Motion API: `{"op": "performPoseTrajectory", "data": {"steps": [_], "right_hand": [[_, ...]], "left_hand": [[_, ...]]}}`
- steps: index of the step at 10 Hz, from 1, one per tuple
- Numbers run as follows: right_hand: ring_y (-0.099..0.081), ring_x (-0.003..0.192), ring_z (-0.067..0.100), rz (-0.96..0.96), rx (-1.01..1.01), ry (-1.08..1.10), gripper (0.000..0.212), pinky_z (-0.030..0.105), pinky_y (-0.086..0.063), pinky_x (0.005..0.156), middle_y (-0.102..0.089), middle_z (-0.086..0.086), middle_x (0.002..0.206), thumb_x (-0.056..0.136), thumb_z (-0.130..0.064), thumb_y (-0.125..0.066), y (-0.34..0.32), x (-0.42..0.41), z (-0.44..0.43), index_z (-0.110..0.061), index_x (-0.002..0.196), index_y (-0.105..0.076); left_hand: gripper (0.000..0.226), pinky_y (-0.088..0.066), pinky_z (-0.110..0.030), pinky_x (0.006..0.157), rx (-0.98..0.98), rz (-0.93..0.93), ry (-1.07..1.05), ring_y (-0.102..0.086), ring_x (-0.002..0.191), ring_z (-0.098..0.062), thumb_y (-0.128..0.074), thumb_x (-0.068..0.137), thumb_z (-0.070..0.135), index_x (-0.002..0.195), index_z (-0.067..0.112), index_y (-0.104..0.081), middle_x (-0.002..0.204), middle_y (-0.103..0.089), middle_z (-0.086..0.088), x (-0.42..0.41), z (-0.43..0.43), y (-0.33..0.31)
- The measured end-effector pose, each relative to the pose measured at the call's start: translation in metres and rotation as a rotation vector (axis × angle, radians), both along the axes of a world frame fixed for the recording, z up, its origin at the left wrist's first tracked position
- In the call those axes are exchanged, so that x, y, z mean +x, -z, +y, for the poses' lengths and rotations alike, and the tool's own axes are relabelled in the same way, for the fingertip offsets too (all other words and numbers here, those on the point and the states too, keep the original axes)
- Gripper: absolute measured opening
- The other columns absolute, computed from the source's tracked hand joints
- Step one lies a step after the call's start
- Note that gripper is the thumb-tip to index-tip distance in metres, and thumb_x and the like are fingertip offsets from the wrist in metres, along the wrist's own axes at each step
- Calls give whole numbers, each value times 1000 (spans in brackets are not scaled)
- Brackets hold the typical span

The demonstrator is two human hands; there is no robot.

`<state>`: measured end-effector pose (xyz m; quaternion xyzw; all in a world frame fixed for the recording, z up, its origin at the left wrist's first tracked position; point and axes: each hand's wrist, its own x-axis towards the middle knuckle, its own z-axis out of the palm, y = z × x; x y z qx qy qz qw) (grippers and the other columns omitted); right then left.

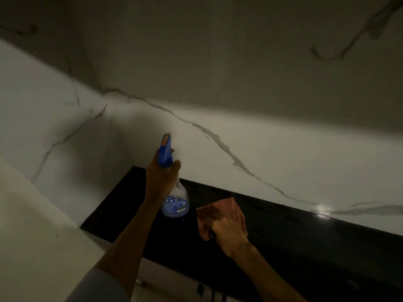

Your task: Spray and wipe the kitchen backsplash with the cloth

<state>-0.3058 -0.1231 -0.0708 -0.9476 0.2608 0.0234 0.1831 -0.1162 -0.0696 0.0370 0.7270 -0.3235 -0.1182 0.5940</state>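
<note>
**Here: bottle raised to the marble backsplash, cloth down on the black counter**

Here the backsplash (272, 153) is a white marble-look slab with grey veins running diagonally across it, its lower band lit and its upper part in shadow. It rises from the back edge of a glossy black counter (327, 247) and meets a second white wall panel (43, 127) at the counter's far left corner.

The spray bottle (175, 201) is held up in front of the slab near that left corner, above the counter's left end. Its blue trigger head (165, 152) points up and toward the wall, the nozzle tip close to the marble, though whether it touches cannot be told. The lower body is clear with a blue label. The left hand (161, 177) is wrapped around the bottle's neck just below the trigger head, fingers closed around it; whether a finger presses the trigger is hidden.

The cloth (226, 210), checked in orange-red and pale squares, lies bunched on the counter to the right of the bottle, near the back edge where counter and backsplash meet. The right hand (226, 234) rests on its near side, fingers curled down and gripping the fabric, knuckles toward the camera. Cloth and bottle are near each other but apart.

A pale sleeve (98, 288) shows at the bottom on the left arm. At the counter's front edge, low in the view, a few small dark shapes are too dim to identify.
</note>
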Motion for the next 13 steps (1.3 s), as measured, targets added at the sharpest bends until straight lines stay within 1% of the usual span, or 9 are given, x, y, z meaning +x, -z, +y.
{"op": "performPoseTrajectory", "data": {"steps": [2, 3, 4, 6, 7, 8, 10, 12, 13], "right_hand": [[-29, 138, 24, -47, -63, 90, 47, 40, -28, 114, -36, 2, 149, 93, -19, -53, 10, -8, 18, -24, 139, -43], [-33, 135, 26, -51, -37, 167, 43, 43, -34, 109, -35, 1, 149, 96, -28, -48, 8, -9, 24, -31, 138, -40], [-40, 129, 26, -45, -33, 200, 40, 43, -39, 104, -38, 2, 146, 97, -29, -46, 5, -7, 31, -31, 137, -40], [-29, 137, 29, 3, -46, 176, 46, 44, -35, 109, -34, 3, 149, 96, -23, -49, 4, -9, 39, -28, 141, -40], [-34, 133, 28, -7, -25, 185, 42, 41, -36, 107, -38, 4, 146, 97, -24, -46, 5, -11, 41, -29, 138, -42], [-38, 130, 27, -27, -20, 186, 41, 40, -37, 106, -40, 4, 145, 96, -25, -47, 4, -13, 44, -28, 137, -43], [-30, 137, 25, -13, 10, 138, 52, 40, -26, 114, -31, 2, 151, 93, -33, -51, 0, -26, 48, -30, 143, -34], [-28, 138, 22, -70, 7, 131, 56, 41, -22, 114, -30, -1, 152, 91, -50, -49, -7, -48, 39, -33, 142, -33], [-24, 141, 21, -86, -52, 109, 61, 45, -17, 116, -28, -1, 154, 91, -59, -42, -13, -52, 27, -32, 145, -30]], "left_hand": [[42, -55, -57, 88, 28, 25, 42, -67, 100, -37, -65, 88, 20, 128, 16, -54, 113, -68, -18, 0, 2, 2], [42, -51, -62, 91, 0, 34, 67, -63, 99, -46, -69, 86, 15, 125, 6, -54, 113, -64, -28, 0, 3, 5], [57, -52, -58, 92, 10, 31, 95, -64, 100, -43, -69, 78, 31, 127, 8, -54, 113, -65, -27, -1, 7, 5], [50, -48, -19, 73, 83, -49, 80, -60, 88, -3, -71, 84, 25, 130, 18, -52, 99, -60, 19, 7, 12, 11], [48, -58, -41, 82, 109, 5, 65, -68, 98, -27, -68, 83, 16, 128, 10, -53, 106, -67, -3, 9, 14, 12], [52, -57, -45, 83, 109, -17, 72, -66, 98, -31, -66, 82, 12, 131, 12, -49, 106, -64, -7, 6, 16, 11], [59, -45, -19, 68, 149, -5, 51, -61, 92, -17, -75, 81, 24, 132, 8, -49, 86, -57, 7, 4, 21, 12], [94, -42, -27, 86, 95, -68, 46, -54, 110, -18, -87, 68, 20, 143, 12, -32, 117, -55, 6, -10, 37, 13], [108, -38, -39, 102, 94, -189, -132, -44, 130, -35, -93, 58, 22, 145, 9, -30, 143, -43, -20, -29, 48, 24]]}}
